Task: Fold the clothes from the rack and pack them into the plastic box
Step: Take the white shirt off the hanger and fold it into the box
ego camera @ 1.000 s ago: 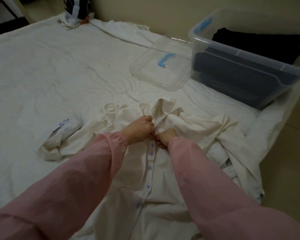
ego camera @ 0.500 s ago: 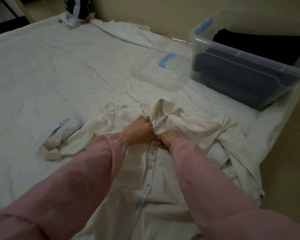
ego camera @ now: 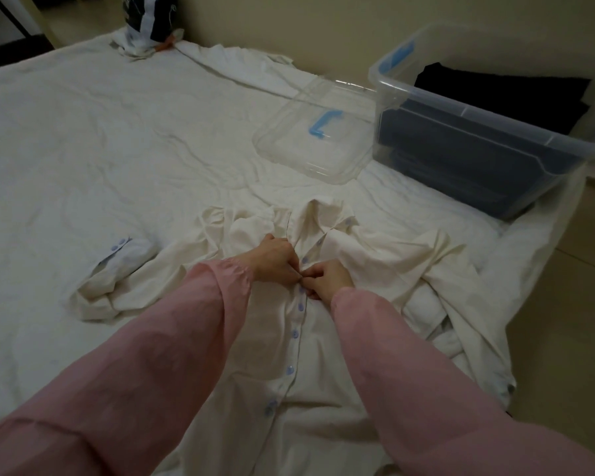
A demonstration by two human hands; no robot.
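White sheet (ego camera: 83,159) covers a big bed, with a plain wall behind it. No writing can be read on anything

Both arms reach forward in pink sleeves (ego camera: 172,338). The left hand (ego camera: 275,259) and the right hand (ego camera: 328,278) meet in the middle of a cream shirt (ego camera: 375,255), which lies face up on the sheet close to the person. The fingers of both hands are curled tight and pinch the shirt's front edge by a pale blue button (ego camera: 304,259). More blue buttons run down the front. One shirt cuff (ego camera: 121,247) lies out to the left

A clear plastic box (ego camera: 461,115) sits on the far right of the bed, with dark folded clothes (ego camera: 502,94) inside. Its clear lid (ego camera: 310,146), with a blue clip, lies flat on the sheet just beside it. A dark and white bundle (ego camera: 152,15) sits at the far edge of the bed
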